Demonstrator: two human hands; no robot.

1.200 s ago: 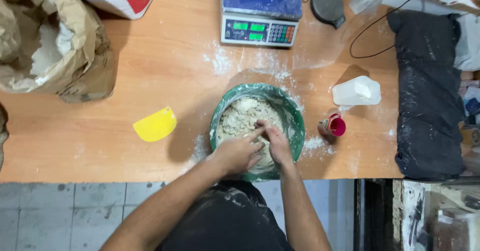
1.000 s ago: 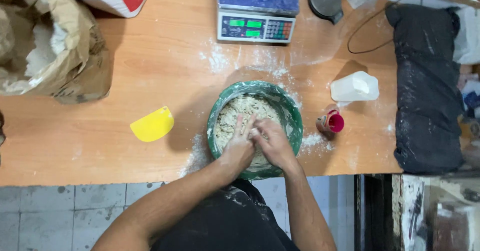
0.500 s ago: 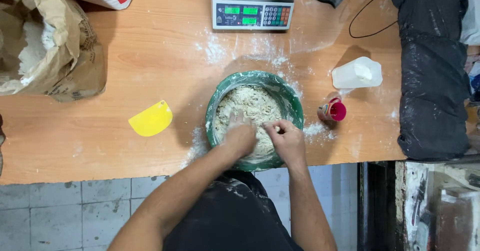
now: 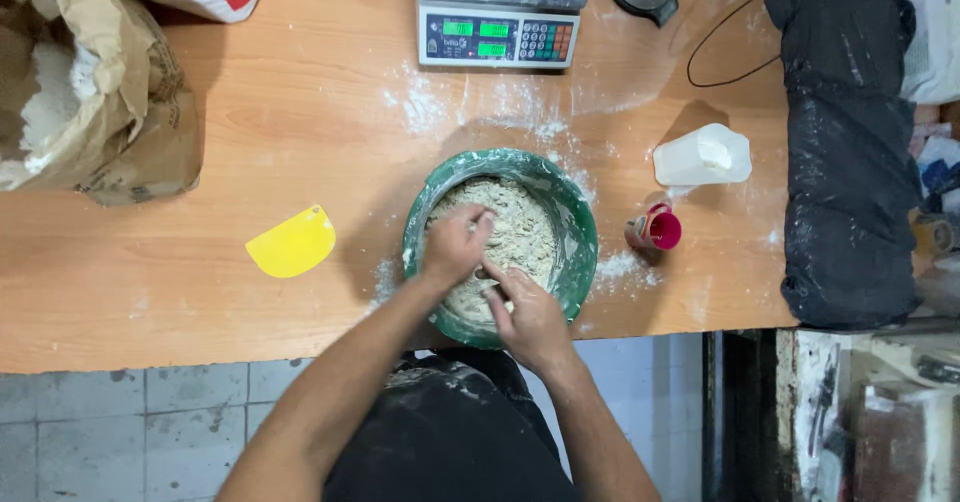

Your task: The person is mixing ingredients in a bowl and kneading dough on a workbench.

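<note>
A green bowl (image 4: 578, 224) sits near the front edge of a wooden table (image 4: 300, 112). It holds crumbly, pale dough (image 4: 525, 224). Both my hands are down inside the bowl. My left hand (image 4: 455, 244) rests on the dough at the bowl's left side, fingers curled into it. My right hand (image 4: 528, 314) presses into the dough at the near side, fingers dug in. The two hands almost touch each other. Flour dusts the table around the bowl.
A yellow dough scraper (image 4: 292, 243) lies left of the bowl. An open paper flour sack (image 4: 90, 92) stands far left. A digital scale (image 4: 498, 17) sits behind the bowl. To the right are a white plastic jug (image 4: 703, 155), a small pink cup (image 4: 657, 230) and a black bag (image 4: 845, 152).
My left hand has moved up and left across the dough. My right hand has pulled back toward the bowl's near rim. The view has drifted a little.
</note>
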